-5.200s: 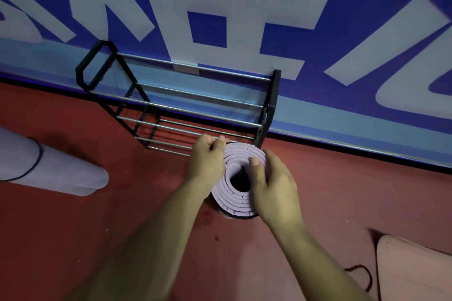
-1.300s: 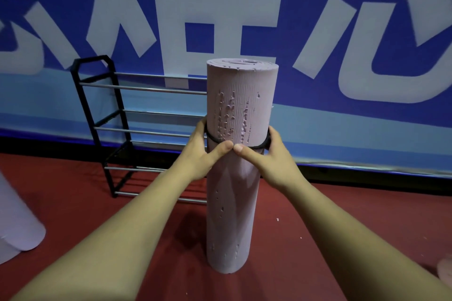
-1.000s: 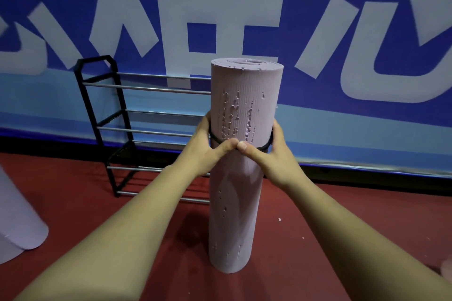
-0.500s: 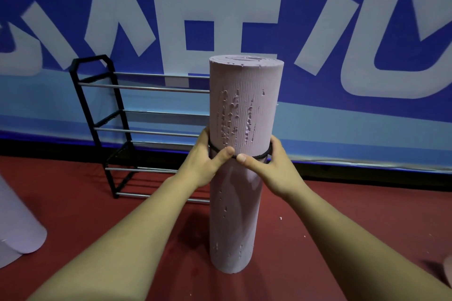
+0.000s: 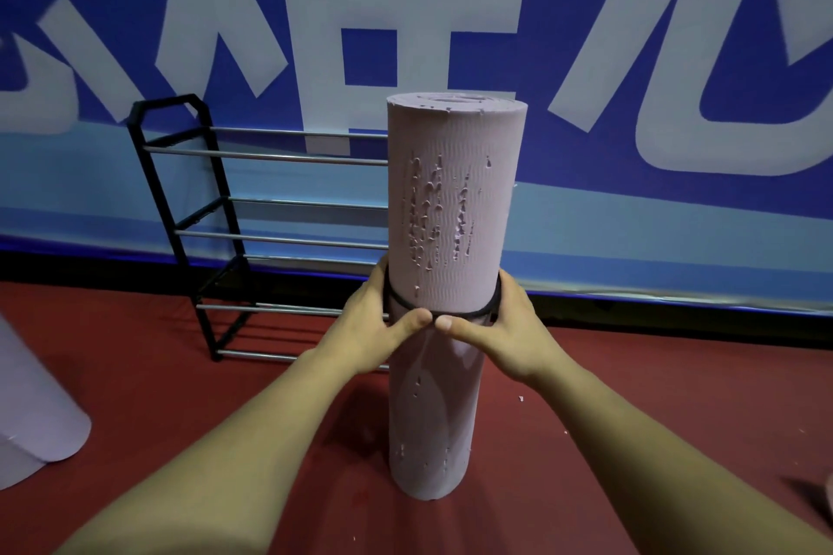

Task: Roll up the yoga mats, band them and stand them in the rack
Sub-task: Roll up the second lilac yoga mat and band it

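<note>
A rolled lilac yoga mat (image 5: 450,203) stands upright on the red floor, its surface pitted with small tears. A thin black band (image 5: 455,312) circles it near mid-height. My left hand (image 5: 376,329) wraps the roll from the left and my right hand (image 5: 502,329) from the right, thumbs nearly meeting at the front on the band. Behind and to the left stands the black rack (image 5: 189,212) with silver bars, with nothing on it.
Another rolled lilac mat (image 5: 31,419) lies at the left edge. A blue banner wall (image 5: 631,59) with large pale characters runs behind the rack. A pale object's corner (image 5: 828,496) shows at the far right. Red floor (image 5: 563,374) surrounds the mat.
The band and both hands have slid down the roll from upper-middle to about mid-height. Five seconds ago I looked down on the roll's top end with both hands on it.
</note>
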A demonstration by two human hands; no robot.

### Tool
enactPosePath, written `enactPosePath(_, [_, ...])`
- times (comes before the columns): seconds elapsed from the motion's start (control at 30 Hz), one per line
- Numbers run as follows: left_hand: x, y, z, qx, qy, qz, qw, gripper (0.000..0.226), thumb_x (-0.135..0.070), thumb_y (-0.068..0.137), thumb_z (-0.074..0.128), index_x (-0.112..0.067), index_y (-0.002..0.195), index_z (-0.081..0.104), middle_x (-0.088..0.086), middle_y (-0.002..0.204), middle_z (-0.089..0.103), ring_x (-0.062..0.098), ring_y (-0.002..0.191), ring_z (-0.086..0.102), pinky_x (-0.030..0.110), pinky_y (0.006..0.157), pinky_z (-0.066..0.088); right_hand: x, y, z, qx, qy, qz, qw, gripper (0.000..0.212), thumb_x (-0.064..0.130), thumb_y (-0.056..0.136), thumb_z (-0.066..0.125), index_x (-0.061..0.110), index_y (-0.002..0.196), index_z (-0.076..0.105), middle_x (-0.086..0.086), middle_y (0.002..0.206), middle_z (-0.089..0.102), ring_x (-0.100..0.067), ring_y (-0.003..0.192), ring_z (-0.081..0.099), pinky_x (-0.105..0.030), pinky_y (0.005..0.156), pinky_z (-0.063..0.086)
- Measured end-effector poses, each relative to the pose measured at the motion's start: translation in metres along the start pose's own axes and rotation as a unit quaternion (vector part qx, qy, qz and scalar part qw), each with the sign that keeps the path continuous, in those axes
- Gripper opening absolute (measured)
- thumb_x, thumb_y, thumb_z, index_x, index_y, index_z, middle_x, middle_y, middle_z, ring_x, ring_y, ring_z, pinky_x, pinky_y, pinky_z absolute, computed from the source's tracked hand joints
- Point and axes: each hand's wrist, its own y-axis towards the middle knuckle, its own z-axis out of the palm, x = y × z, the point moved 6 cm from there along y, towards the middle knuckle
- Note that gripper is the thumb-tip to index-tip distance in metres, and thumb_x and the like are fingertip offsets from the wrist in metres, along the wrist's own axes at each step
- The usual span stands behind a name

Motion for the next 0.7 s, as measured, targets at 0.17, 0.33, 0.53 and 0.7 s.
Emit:
enactPosePath(0.17, [-0.015,0.014,-0.014,-0.058,-0.025,0.024,0.998,0.137,-0.096,0.055,0.059,-0.019,0.160,0.015,-0.004,0.158,0.036,0.011,0.145,0.037,0.031,0.115,0.035,-0.001,0.007,0.000,-0.007,0.018,0.001,1.000,0.128,0.078,0.053,0.088,0.043,0.156,0.021,0.009,0.156,0.040,-0.015,0.145,0.039,-0.051,0.114,0.041])
enactPosePath(0.33, [-0.013,0.010,0.001,-0.056,0.007,0.012,0.998,0.125,-0.100,0.061,0.046,-0.016,0.153,0.033,-0.002,0.140,0.053,0.021,0.133,0.048,0.043,0.112,0.040,-0.009,0.006,0.007,-0.007,0.030,0.002,1.000,0.101,0.078,0.056,0.085,0.044,0.141,0.043,0.014,0.140,0.054,-0.011,0.132,0.051,-0.045,0.106,0.049])
enactPosePath(0.53, [0.007,0.005,0.003,-0.014,0.043,-0.014,0.999,0.124,-0.097,0.055,0.055,-0.018,0.149,0.037,0.000,0.135,0.055,0.029,0.131,0.048,0.048,0.110,0.040,-0.029,0.001,0.008,0.018,0.004,0.019,1.000,0.109,0.071,0.052,0.090,0.036,0.144,0.043,0.017,0.141,0.052,0.004,0.131,0.047,-0.038,0.105,0.049])
enactPosePath(0.7, [-0.001,0.017,0.000,-0.032,-0.035,-0.026,0.999,0.122,-0.071,0.046,0.077,-0.028,0.150,0.031,-0.004,0.132,0.060,0.016,0.123,0.058,0.034,0.101,0.048,-0.027,0.008,0.004,0.016,0.044,0.022,0.999,0.119,0.073,0.047,0.092,0.047,0.146,0.031,0.012,0.151,0.037,-0.010,0.141,0.041,-0.045,0.112,0.045])
